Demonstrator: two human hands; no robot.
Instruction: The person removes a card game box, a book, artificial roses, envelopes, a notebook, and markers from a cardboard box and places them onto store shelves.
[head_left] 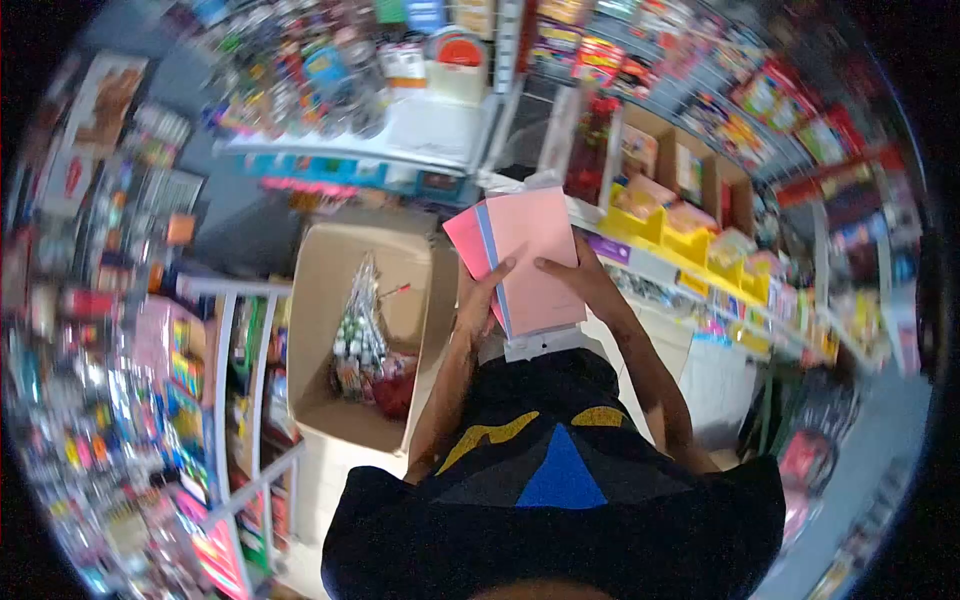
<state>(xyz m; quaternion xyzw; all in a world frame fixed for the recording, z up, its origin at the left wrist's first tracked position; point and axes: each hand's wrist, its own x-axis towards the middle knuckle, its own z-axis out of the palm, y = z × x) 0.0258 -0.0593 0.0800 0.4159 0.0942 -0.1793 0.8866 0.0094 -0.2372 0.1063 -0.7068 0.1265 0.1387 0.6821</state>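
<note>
In front of my torso, both hands grip a small stack of thin notebooks. On top lies a light pink notebook (533, 225), its cover facing up. A narrow strip of a blue notebook (487, 232) shows along its left side, and a brighter pink notebook (463, 238) fans out further left. My left hand (480, 298) is closed on the stack's left edge, thumb lying on the cover. On the right edge, my right hand (588, 278) holds the stack with its thumb on top, fingers hidden beneath.
A tall open cardboard box (310, 270) with wrapped items and something red stands on the floor to the left. Ahead is a white shelf (420, 130) crowded with goods. Yellow bins (690, 245) line a shelf at right, and a metal rack (222, 350) stands at left.
</note>
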